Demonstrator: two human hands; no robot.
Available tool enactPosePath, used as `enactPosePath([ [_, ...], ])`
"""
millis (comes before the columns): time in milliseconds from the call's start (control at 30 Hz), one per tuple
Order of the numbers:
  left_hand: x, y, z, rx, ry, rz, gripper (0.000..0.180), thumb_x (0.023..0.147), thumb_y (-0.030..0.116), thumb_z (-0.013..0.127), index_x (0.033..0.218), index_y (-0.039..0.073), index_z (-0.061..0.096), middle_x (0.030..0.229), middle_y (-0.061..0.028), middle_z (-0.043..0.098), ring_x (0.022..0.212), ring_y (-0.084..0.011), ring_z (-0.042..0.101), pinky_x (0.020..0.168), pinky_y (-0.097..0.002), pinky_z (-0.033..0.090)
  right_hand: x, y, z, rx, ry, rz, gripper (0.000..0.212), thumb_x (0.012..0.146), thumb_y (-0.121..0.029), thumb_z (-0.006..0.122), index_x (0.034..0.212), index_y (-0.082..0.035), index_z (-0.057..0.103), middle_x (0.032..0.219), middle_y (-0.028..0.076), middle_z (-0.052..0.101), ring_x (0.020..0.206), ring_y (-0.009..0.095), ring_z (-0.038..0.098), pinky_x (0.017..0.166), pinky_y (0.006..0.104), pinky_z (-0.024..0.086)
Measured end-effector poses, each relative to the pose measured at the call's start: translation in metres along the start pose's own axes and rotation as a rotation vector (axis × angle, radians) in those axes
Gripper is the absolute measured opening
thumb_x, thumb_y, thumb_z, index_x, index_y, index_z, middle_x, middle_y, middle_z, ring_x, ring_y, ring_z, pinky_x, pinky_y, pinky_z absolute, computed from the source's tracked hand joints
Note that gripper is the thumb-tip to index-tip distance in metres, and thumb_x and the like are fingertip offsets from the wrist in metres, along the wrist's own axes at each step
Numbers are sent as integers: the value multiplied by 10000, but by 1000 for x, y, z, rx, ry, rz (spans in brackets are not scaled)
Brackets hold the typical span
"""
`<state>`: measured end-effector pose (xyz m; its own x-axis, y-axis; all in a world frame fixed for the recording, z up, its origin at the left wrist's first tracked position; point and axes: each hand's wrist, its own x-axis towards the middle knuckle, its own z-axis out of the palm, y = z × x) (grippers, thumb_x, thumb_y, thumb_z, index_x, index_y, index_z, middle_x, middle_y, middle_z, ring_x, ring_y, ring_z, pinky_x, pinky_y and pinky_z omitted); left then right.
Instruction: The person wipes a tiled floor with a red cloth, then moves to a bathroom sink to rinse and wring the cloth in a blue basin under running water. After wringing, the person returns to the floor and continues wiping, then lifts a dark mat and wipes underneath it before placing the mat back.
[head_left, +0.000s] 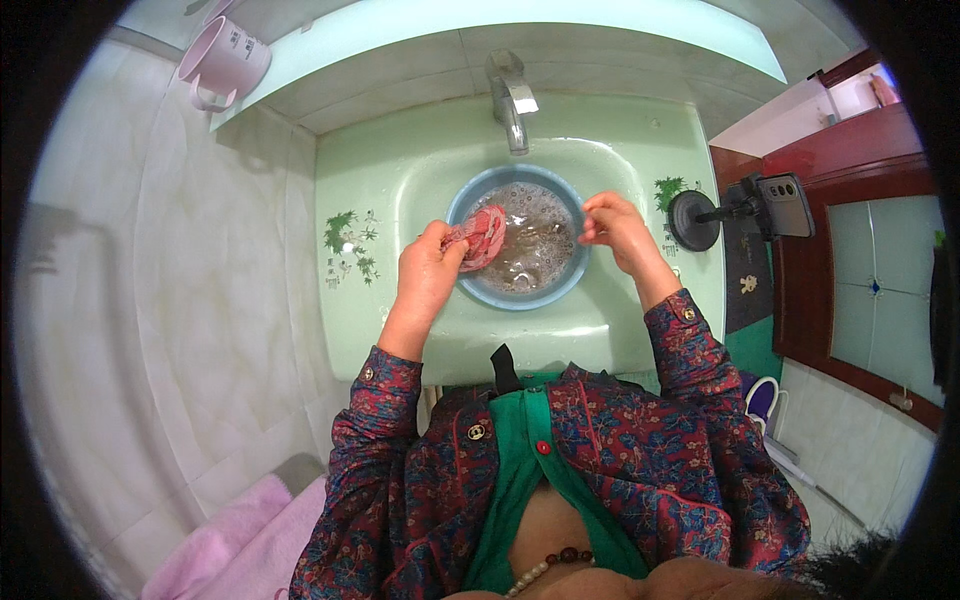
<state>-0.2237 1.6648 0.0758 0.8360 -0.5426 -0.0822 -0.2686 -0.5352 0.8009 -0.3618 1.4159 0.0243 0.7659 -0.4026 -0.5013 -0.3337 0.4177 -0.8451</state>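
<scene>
Judging remotely, I'd say approx. midway: sudsy water (545,245) is in, red-patterned cloth (487,240) not yet out, bunched at the blue basin's (520,303) L side. L hand (428,262) pinches it; R hand (617,232) is half-curled by the R edge, nothing visible in it. Pale-green sink (480,345), chrome faucet (512,100) behind; phone (787,205) on R, marbled tile wall (220,250) L.

On sink (385,175): basin (522,302); phone stand (691,221)

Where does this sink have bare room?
Bare: the sink's left strip, beside the wall; its back-right corner, between faucet and phone stand. Crowded: the basin, left hand and red cloth at one side, right hand opposite.
</scene>
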Motion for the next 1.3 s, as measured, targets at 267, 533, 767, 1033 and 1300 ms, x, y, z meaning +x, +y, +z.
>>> enactPosePath([
  [267,-1,0,27,-324,-110,-87,145,835,104,670,894,-14,609,789,-48,638,696,-90,573,641,-249,474,-3,41,65,-345,-233,-195,312,931,-209,533,1138,12,605,1039,80,653,915,178,616,827,317,500],
  [533,4,1,-9,-315,111,-32,135,872,117,632,840,3,568,761,-47,615,696,-106,573,640,-273,486,-10,10,18,-217,-165,-53,240,896,-167,557,999,24,658,892,57,662,830,133,584,749,281,455],
  [767,17,-4,-29,-730,316,-20,130,944,123,531,954,-5,507,892,-82,613,794,-159,611,741,-333,536,-14,-4,-12,500,-109,-95,302,953,-171,437,1186,-7,533,1145,126,616,1041,246,604,914,377,474],
  [1033,29,7,-57,-1160,156,-16,184,979,156,439,1003,-16,500,937,-128,608,837,-225,620,776,-391,526,-18,-30,5,391,-41,-161,367,918,-105,482,1280,-43,470,1229,101,561,1125,240,555,972,396,446],
  [1300,31,-6,7,-1081,-63,-211,167,938,156,475,998,34,571,964,-97,615,898,-197,587,807,-353,478,21,-25,28,-976,-68,-162,546,815,-63,519,1345,-17,400,1199,218,564,1127,357,551,946,443,453],
])
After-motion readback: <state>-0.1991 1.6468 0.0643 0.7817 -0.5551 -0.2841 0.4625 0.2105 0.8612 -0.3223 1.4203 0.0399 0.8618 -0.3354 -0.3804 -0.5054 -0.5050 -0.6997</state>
